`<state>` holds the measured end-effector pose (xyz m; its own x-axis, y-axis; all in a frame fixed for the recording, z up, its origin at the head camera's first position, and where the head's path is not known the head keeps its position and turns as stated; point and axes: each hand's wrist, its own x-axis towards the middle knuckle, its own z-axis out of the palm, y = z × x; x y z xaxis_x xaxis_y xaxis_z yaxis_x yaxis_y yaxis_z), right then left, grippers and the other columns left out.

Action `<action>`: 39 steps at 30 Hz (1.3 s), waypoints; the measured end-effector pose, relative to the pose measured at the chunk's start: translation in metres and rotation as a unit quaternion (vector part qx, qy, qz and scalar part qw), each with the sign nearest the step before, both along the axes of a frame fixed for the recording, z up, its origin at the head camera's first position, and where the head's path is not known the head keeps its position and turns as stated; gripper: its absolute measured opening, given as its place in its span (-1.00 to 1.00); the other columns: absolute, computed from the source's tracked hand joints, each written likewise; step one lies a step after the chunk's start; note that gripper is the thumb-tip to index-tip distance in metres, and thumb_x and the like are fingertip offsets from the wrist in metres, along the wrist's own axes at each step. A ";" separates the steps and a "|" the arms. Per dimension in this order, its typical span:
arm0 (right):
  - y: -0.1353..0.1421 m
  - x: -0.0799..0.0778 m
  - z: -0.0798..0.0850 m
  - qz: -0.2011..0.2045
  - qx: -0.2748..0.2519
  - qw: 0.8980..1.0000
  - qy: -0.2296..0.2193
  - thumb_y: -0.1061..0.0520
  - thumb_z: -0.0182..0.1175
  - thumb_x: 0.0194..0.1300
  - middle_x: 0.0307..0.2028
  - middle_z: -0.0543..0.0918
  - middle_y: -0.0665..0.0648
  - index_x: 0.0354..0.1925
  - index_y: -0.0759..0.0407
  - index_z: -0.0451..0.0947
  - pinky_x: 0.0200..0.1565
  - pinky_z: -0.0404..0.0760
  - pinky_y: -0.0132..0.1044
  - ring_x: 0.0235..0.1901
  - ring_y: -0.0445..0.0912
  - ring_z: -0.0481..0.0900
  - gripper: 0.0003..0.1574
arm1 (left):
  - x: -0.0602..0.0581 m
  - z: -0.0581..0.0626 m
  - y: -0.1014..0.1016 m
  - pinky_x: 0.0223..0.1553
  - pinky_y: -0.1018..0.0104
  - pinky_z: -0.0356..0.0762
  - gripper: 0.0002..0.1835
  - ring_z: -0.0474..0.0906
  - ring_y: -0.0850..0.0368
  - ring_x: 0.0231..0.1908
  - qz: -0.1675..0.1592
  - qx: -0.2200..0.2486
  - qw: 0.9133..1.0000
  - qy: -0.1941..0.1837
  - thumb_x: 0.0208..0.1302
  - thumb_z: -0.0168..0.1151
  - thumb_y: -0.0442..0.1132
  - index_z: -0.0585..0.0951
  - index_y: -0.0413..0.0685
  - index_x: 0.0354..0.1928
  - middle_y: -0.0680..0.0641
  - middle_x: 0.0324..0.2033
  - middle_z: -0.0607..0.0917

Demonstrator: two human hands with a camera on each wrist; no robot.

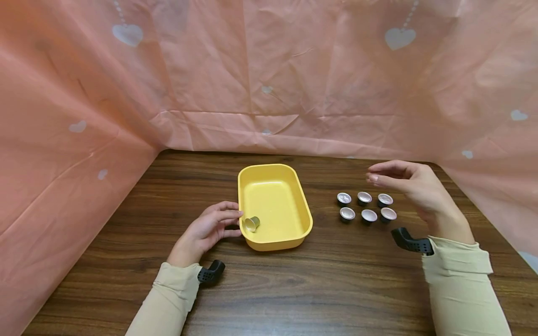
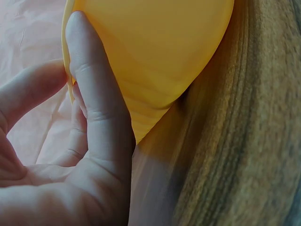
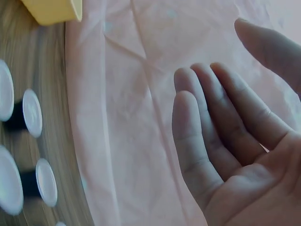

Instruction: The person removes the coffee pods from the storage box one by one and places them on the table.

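Observation:
A yellow tray (image 1: 275,205) stands on the table, with a gold coffee capsule (image 1: 252,224) on its side in the near left corner. My left hand (image 1: 210,229) rests its fingers against the tray's left side. In the left wrist view, the thumb (image 2: 96,89) lies along the outer wall and another fingertip touches the rim. Several coffee capsules (image 1: 364,198), dark with pale lids facing up, stand in two rows right of the tray. Above and right of them, my right hand (image 1: 416,184) is raised, fingers gently bent and apart from the thumb, holding nothing.
A dark wood-grain table (image 1: 319,289) lies under everything. Pink fabric (image 1: 269,70) with pale hearts hangs behind the table and along both sides. A black wrist mount (image 1: 211,272) sits on the left forearm, and another wrist mount (image 1: 412,241) on the right.

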<state>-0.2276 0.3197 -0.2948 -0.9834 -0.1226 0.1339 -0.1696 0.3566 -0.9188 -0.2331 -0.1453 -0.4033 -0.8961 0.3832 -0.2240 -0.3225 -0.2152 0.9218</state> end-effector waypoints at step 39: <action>-0.174 -0.058 -0.017 0.046 0.030 0.998 -0.020 0.10 0.55 0.31 -0.15 0.87 0.04 0.05 0.22 0.77 -0.05 0.70 -0.39 -0.18 -0.21 0.76 -0.61 | 0.005 -0.002 0.017 -0.11 0.22 0.79 -0.84 0.65 0.15 -0.18 0.004 0.010 1.000 -0.001 0.51 0.18 -0.40 0.53 -0.16 0.05 0.00 -0.19 0.68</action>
<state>-0.2860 0.1452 -0.3119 -0.9722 -0.2184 0.0846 -0.1675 0.3958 -0.9029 -0.2284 -0.1279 -0.4051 -0.8987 0.3809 -0.2176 -0.3220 -0.2360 0.9169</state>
